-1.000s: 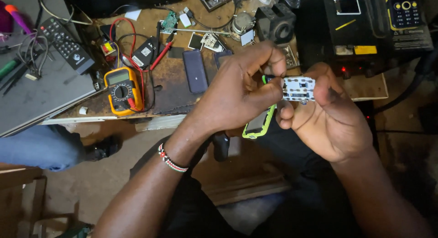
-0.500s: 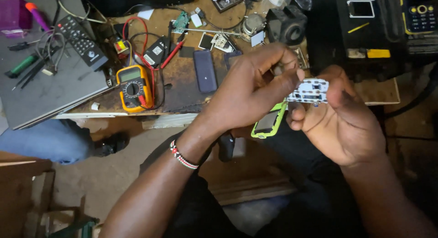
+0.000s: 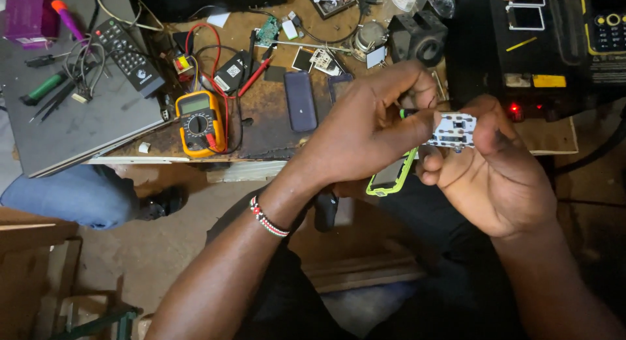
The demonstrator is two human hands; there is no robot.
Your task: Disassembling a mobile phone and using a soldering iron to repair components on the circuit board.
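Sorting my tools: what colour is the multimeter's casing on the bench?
Yellow-orange casing, dark face, on the multimeter; head view shows it.

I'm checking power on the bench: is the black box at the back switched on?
On, it seems: a small red light glows on the front of the black box, just behind the right hand.

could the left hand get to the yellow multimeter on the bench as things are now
Probably yes, but not freely. The left hand is pinching the small white keypad board together with the right hand, so it would have to let go first. The yellow multimeter lies uncovered at the bench edge, with only its red lead across it.
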